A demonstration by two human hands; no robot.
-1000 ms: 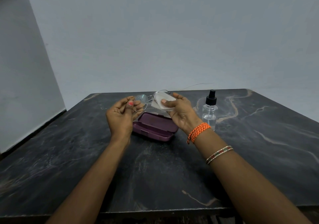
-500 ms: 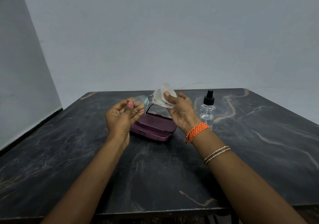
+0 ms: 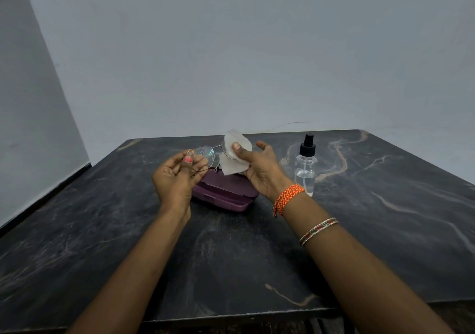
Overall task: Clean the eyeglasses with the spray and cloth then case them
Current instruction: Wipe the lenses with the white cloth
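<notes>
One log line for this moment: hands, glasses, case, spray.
left hand: holds glasses | right hand: cloth on one lens | case: open on table | spray: upright, untouched

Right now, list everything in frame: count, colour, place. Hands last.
eyeglasses: 1, thin metal frame, clear lenses with droplets on the left one, held above the case.
cloth: 1, white, wrapped over the right lens.
case: 1, purple, on the table under the hands; whether it is open or closed is unclear.
spray bottle: 1, clear with black nozzle, upright on the table right of the case.
table: 1, dark marble pattern.
thread band: 1, orange, right wrist.
bangle: 1, multicoloured, right forearm.
left hand: holds the left lens rim.
right hand: pinches the cloth on the lens.
</notes>
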